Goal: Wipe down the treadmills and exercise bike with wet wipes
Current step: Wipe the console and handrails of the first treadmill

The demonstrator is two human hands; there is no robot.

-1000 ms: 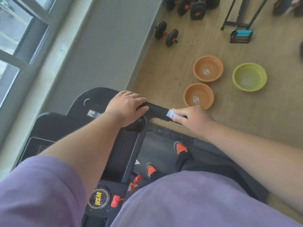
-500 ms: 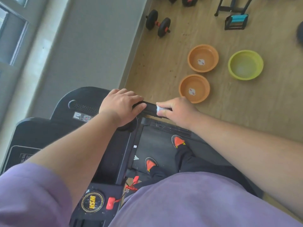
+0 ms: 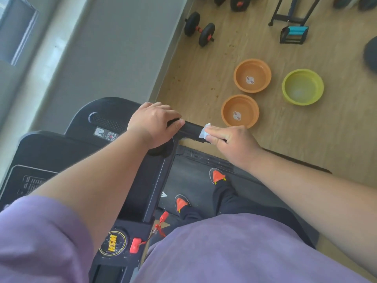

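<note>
Head view looks down at a black treadmill (image 3: 126, 166) set against a grey wall. On the wooden floor (image 3: 204, 82) beyond it sit two orange bowls (image 3: 240, 111), a yellow-green bowl (image 3: 303, 86) and a black dumbbell (image 3: 199, 29). Orange-toed shoes (image 3: 217, 176) stand on the belt. Of the two hands, the left hand (image 3: 155, 123) curls over the near end of the treadmill's black handlebar (image 3: 191, 128). Just beside it, the right hand (image 3: 230, 144) presses a white wet wipe (image 3: 205, 132) onto the bar, thumb and fingers pinching it. Both arms reach forward, nearly straight.
</note>
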